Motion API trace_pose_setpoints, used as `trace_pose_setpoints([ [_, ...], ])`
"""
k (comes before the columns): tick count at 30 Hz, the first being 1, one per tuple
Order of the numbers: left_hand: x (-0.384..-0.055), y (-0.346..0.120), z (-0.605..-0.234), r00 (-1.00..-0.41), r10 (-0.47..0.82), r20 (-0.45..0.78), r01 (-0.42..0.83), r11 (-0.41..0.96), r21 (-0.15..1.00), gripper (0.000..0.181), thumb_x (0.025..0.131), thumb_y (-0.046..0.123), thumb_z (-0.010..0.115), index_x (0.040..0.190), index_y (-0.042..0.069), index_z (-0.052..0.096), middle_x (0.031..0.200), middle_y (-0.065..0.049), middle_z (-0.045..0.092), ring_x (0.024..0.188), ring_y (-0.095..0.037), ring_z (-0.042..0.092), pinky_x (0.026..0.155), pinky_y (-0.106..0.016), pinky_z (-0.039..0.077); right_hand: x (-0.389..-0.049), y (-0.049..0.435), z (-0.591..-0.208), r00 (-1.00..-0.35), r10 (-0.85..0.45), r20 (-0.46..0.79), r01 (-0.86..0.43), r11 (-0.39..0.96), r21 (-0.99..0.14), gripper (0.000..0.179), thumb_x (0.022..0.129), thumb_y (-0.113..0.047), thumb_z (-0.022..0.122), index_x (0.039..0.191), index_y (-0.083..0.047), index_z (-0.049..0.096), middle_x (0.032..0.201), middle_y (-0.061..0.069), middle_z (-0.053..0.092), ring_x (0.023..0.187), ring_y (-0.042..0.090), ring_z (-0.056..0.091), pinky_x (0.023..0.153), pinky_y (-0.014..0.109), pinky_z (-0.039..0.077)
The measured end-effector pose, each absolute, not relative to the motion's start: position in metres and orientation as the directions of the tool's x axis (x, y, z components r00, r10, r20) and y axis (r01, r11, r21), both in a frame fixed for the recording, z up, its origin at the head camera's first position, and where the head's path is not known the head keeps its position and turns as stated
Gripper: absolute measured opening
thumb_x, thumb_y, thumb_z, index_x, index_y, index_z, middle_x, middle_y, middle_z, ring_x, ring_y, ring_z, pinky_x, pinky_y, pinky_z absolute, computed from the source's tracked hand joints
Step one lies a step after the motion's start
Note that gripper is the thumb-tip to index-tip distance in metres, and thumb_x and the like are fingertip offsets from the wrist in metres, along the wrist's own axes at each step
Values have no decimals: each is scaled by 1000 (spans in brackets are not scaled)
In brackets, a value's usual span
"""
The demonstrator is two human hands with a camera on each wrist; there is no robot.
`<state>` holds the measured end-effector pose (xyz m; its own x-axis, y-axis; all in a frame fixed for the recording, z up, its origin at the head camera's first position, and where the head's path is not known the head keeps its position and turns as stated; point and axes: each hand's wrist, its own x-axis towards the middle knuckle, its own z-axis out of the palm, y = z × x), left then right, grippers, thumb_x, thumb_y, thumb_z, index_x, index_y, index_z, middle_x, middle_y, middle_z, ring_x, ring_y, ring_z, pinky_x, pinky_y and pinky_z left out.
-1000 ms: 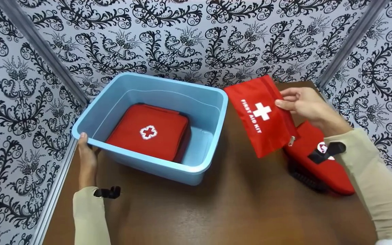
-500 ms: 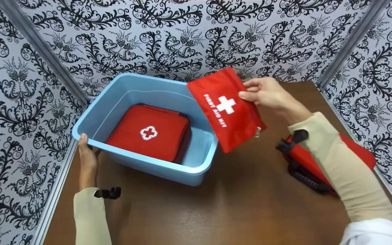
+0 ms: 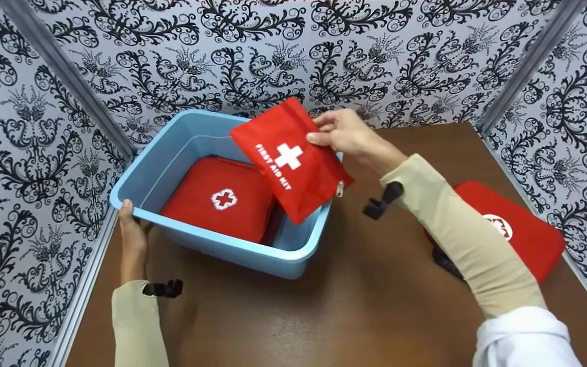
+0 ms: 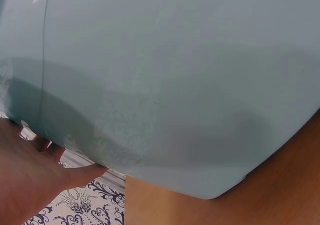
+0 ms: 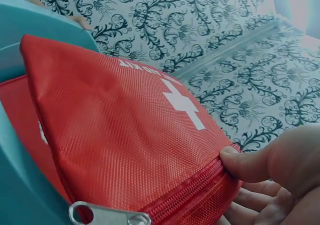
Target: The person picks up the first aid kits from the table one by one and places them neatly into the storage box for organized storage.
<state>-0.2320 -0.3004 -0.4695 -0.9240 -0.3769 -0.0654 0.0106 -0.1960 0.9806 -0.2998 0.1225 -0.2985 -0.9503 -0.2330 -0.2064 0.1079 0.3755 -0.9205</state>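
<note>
My right hand [image 3: 344, 135] pinches a flat red first aid pouch [image 3: 278, 178] by its zipped edge, thumb on the printed face. The pouch hangs tilted over the right part of a light blue plastic bin [image 3: 242, 252]. Its white cross and lettering face up, and the metal zip pull [image 5: 107, 215] dangles at a corner. Inside the bin lies a red first aid case [image 3: 207, 204] with a white-outlined cross emblem, partly covered by the pouch in the head view. My left hand [image 3: 133, 239] holds the bin's near left corner, thumb at the rim and fingers along the outer wall [image 4: 150, 110].
Another red first aid case [image 3: 533, 239], with a round white emblem and a black handle, lies on the brown table [image 3: 375, 300] at the right, partly behind my right sleeve. Patterned walls [image 3: 273, 56] enclose the table at the back and both sides.
My right hand has carried the pouch leftward from above the table's right side to over the bin. The left hand and the bin have stayed put.
</note>
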Motion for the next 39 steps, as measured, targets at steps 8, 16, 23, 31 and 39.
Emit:
trace_pose_setpoints([
  [8, -232, -300, -468, -929, -368, -47, 17, -169, 986, 67, 103, 51, 25, 156, 10, 27, 157, -16, 32, 145, -26, 31, 125, -50, 22, -315, 78, -300, -942, -256, -219, 90, 434, -896, 36, 94, -11, 67, 129, -7, 60, 116, 12, 70, 99, 22, 71, 81, 28, 61],
  [16, -231, -298, -470, -918, -391, -61, 22, -205, 978, 71, 101, 49, 30, 158, 8, 22, 161, -17, 26, 147, -21, 27, 125, -46, 18, -328, 30, -306, -936, -272, -226, 50, 530, -846, 36, 93, -13, 71, 127, -8, 64, 109, 14, 72, 86, 18, 71, 75, 27, 61],
  [23, -231, -299, -473, -918, -394, -50, 21, -173, 985, 69, 102, 51, 27, 157, 9, 26, 157, -16, 31, 146, -24, 30, 125, -49, 21, -335, -7, -317, -936, -272, -225, 24, 586, -810, 32, 91, -12, 72, 123, -10, 67, 111, 12, 71, 90, 20, 71, 75, 25, 60],
  [31, -234, -297, -472, -923, -382, -52, 14, -170, 985, 70, 101, 51, 29, 156, 8, 27, 151, -16, 36, 139, -24, 37, 122, -46, 27, -339, -32, -338, -927, -303, -221, -37, 661, -750, 36, 90, -14, 73, 126, -9, 67, 121, 10, 68, 102, 19, 67, 91, 27, 56],
  [39, -231, -300, -470, -917, -393, -63, 6, -172, 985, 70, 101, 50, 28, 157, 7, 26, 153, -17, 35, 139, -23, 37, 118, -41, 30, -342, -54, -365, -906, -355, -231, -99, 708, -699, 43, 90, -14, 72, 131, -6, 63, 135, 11, 63, 123, 24, 59, 110, 33, 46],
])
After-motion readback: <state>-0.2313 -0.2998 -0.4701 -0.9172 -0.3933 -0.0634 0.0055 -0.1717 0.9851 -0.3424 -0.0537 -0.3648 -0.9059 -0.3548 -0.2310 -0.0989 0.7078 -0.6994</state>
